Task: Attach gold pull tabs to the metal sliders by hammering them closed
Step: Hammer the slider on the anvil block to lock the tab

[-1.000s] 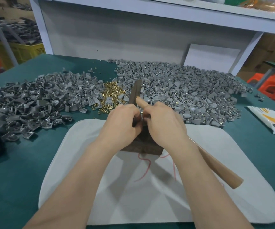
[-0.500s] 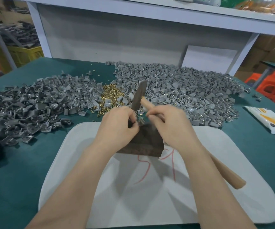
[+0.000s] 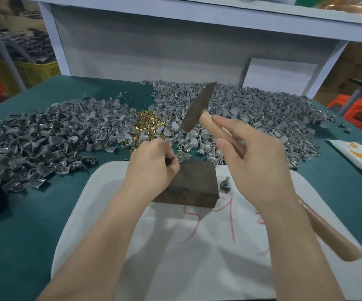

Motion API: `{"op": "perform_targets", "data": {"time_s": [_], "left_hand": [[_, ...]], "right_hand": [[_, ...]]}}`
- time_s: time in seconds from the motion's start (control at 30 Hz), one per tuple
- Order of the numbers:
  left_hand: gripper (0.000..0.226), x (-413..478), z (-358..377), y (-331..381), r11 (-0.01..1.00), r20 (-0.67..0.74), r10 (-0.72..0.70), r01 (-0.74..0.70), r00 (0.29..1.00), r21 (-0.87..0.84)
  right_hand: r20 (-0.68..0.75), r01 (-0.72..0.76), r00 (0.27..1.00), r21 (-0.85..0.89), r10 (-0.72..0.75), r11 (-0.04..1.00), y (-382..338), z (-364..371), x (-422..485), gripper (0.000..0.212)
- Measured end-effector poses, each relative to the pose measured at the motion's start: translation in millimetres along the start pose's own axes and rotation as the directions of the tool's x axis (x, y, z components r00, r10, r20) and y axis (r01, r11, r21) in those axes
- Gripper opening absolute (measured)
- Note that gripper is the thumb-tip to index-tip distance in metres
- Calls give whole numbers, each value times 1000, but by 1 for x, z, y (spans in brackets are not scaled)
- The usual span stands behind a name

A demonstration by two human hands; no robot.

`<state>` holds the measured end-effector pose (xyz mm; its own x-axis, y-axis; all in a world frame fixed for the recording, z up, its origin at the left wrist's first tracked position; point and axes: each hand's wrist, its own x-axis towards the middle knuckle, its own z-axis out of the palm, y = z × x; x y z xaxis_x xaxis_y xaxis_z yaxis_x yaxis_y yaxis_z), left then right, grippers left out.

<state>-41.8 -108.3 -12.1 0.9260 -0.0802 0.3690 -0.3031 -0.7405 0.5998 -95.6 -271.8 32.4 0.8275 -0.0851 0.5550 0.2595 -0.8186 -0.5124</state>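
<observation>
- Head view: the right hand (image 3: 256,164) grips the wooden handle of the hammer (image 3: 197,109), with the thumb and fingers wrapped round it near the head. The dark metal head is lifted and tilted above the far edge of the dark block (image 3: 193,183).
- The left hand (image 3: 151,166) rests at the block's back left corner. Its fingers are curled in and the thumb and forefinger pinch a small piece (image 3: 171,160); too little of it shows to tell what it is.
- The block sits on a white pad (image 3: 197,268) marked with red strokes, which lies on the green table (image 3: 23,224).
- One loose slider (image 3: 225,184) lies on the pad just right of the block.
- The gold pull tabs (image 3: 147,124) form a small heap beyond the left hand, between two wide heaps of grey sliders (image 3: 45,140).
- A white and orange packet (image 3: 358,157) lies at the table's right edge, well apart from the hands.
</observation>
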Motion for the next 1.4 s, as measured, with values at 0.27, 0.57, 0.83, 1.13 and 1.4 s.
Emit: {"op": "perform_targets", "data": {"time_s": [0.27, 0.57, 0.83, 1.13, 1.4], "left_hand": [[11, 1, 0, -1, 1000, 7, -17, 17, 1000, 20], [11, 1, 0, -1, 1000, -3, -9, 9, 1000, 16], [14, 1, 0, -1, 1000, -4, -18, 18, 1000, 16], [13, 0, 1, 3, 998, 27, 56, -56, 998, 23], [7, -3, 3, 10, 995, 131, 101, -101, 986, -3]], "right_hand": [[189, 12, 982, -156, 19, 988, -8, 3, -5, 36], [279, 26, 960, -177, 24, 984, -12, 8, -8, 35], [240, 15, 971, -97, 8, 995, -10, 4, -6, 38], [110, -50, 992, -139, 66, 989, 0, 22, 1, 38], [202, -77, 972, -209, 120, 975, 3, 46, 0, 12]]}}
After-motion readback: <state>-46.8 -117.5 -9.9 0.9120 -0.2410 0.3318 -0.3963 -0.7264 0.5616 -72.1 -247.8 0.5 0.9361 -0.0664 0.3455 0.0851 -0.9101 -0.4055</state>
